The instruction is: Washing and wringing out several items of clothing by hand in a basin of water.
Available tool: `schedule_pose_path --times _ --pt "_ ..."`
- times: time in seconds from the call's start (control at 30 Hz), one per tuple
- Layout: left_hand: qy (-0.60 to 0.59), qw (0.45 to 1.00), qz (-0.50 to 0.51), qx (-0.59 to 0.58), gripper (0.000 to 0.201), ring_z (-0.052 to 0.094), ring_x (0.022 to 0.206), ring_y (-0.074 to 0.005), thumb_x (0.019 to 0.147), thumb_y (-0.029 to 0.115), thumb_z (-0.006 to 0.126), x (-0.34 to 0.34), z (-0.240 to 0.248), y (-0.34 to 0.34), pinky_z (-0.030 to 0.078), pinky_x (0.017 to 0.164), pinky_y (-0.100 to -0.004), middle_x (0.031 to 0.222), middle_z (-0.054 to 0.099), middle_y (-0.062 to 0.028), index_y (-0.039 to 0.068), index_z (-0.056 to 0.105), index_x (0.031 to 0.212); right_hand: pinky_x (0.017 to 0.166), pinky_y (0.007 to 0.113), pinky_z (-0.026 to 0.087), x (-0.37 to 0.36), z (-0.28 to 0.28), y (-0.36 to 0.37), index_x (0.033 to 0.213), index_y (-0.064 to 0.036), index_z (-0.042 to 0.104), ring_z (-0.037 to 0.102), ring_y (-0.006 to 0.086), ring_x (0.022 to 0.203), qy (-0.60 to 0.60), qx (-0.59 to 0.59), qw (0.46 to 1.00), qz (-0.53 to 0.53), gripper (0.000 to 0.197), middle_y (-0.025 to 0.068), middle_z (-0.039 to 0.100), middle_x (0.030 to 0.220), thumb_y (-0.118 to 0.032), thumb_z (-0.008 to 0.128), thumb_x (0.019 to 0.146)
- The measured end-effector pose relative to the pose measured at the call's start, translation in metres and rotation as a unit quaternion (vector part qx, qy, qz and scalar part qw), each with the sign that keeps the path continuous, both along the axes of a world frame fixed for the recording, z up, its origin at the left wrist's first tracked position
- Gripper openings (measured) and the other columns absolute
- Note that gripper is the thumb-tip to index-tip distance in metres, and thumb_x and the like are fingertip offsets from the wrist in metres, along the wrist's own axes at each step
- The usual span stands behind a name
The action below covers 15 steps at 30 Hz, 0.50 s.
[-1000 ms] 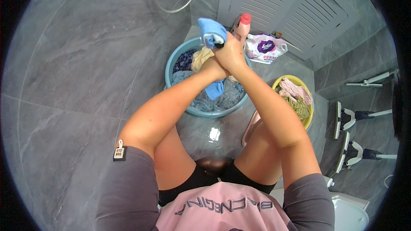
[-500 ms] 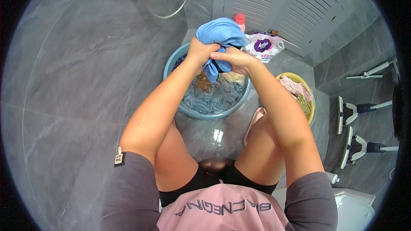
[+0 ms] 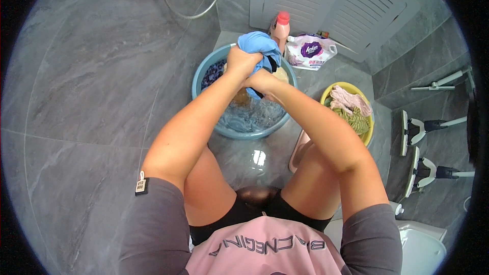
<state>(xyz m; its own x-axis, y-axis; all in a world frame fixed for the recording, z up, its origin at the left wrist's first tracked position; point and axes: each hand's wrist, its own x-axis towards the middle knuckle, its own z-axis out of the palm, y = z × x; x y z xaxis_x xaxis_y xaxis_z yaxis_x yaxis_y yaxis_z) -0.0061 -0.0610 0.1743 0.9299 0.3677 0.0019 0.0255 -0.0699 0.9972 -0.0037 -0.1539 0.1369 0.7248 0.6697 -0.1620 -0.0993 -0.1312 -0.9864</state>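
A bunched blue cloth garment point(image 3: 258, 44) with black parts is gripped between my two hands above a round blue basin point(image 3: 198, 79). My left hand point(image 3: 243, 63) closes round its left side. Close beside it, my right hand point(image 3: 263, 82) is wrapped on the lower part, with its fingers partly hidden. Water point(image 3: 254, 118) fills the basin below, and dark patterned cloth point(image 3: 214, 73), a brown piece and a pale piece lie in it.
Behind the basin stand a pink bottle with a red cap point(image 3: 281, 28) and a white-and-purple detergent pouch point(image 3: 310, 51). At the right is a yellow basin point(image 3: 371, 127) holding pink and green clothes. Two flat mops point(image 3: 425, 127) lean by the right wall; a shower hose point(image 3: 192, 16) hangs at the back.
My right hand has turned and moved left and down, closing against the left hand. The blue garment is bunched tighter, and less of it hangs below my hands.
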Motion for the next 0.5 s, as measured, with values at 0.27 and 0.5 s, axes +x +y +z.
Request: schedule_pose_path --times 0.27,0.5 --pt "0.046 0.979 0.119 0.161 0.033 0.064 0.081 -0.0336 0.062 0.016 0.064 0.008 -0.019 -0.004 0.048 0.07 -0.036 0.086 0.064 -0.0238 -0.004 0.063 0.088 0.077 0.044 0.046 0.0 -0.036 0.01 0.098 -0.0035 0.062 0.059 0.0393 0.093 -0.293 -0.171 0.934 -0.114 0.037 0.0246 0.062 0.095 -0.035 0.055 0.079" --pt "0.039 0.971 0.123 0.201 0.033 0.063 0.083 -0.0359 0.063 0.018 0.065 0.021 -0.027 0.0 0.049 0.072 -0.0381 0.087 0.064 -0.0244 -0.004 0.063 0.088 0.074 0.044 0.049 0.011 -0.051 0.016 0.084 -0.0004 0.066 0.062 0.0397 0.085 -0.281 -0.218 0.92 -0.166 0.032 0.0246 0.063 0.088 -0.031 0.06 0.074"
